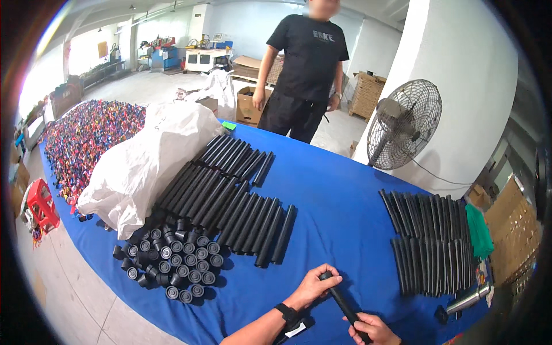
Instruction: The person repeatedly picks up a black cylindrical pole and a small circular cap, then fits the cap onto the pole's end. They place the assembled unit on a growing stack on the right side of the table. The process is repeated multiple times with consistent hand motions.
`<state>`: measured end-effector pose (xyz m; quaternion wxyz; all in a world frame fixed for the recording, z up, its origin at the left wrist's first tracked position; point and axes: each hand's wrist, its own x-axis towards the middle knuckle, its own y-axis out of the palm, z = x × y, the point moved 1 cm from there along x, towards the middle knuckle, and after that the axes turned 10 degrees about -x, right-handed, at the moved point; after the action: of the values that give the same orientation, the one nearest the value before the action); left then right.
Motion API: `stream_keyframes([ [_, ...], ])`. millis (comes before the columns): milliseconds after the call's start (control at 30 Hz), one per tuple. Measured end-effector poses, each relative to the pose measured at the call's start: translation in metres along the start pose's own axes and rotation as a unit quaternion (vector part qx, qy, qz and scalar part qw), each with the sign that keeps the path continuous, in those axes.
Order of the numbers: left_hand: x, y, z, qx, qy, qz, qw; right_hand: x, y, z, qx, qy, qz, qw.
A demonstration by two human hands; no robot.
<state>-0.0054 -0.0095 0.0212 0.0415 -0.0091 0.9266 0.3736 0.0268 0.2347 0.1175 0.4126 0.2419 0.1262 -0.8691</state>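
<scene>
Both hands are closed on one black tube (343, 303) slanting over the front of the blue-covered table. My left hand (313, 286) grips its upper end with thumb and fingers, partly hiding that end. Lower down, my right hand (375, 330) wraps round the other end, close to the lower picture edge. Left of my hands lies a heap of round black rubber caps (166, 253), some facing up and some tipped over. Behind the caps, black tubes (284, 236) lie side by side in rows. Narrower-looking, creased black tubes (411, 265) form two rows at the right.
A white sack (152, 158) separates the tubes from a big pile of small multicoloured pieces (92, 138). By the right edge lie a metal cylinder (468, 300) and green cloth (477, 230). A fan (402, 123) and a standing person (307, 63) are beyond the blue table (330, 221).
</scene>
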Motion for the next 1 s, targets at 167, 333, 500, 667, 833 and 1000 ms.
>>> stream_keyframes([
  [167, 0.004, 0.008, -0.001, 0.008, -0.012, 0.000, 1.000, 0.005, -0.029, -0.028, -0.002, 0.014, -0.005, 1.000],
  [333, -0.002, 0.006, -0.003, -0.035, 0.001, -0.007, 0.999, 0.007, -0.024, -0.020, 0.088, -0.002, 0.047, 0.995],
  [500, 0.003, 0.009, 0.003, -0.079, -0.004, 0.019, 0.997, 0.009, -0.024, -0.031, 0.062, 0.002, 0.075, 0.995],
  [667, 0.010, 0.011, 0.009, 0.017, -0.011, 0.002, 1.000, 0.006, -0.033, -0.046, -0.019, -0.026, -0.005, 0.999],
  [833, 0.001, 0.006, 0.007, -0.070, 0.000, 0.065, 0.995, -0.005, -0.034, -0.025, 0.150, 0.010, 0.075, 0.986],
  [1000, 0.008, 0.009, 0.009, -0.043, -0.037, 0.028, 0.998, 0.010, -0.046, -0.054, -0.005, -0.019, 0.048, 0.999],
])
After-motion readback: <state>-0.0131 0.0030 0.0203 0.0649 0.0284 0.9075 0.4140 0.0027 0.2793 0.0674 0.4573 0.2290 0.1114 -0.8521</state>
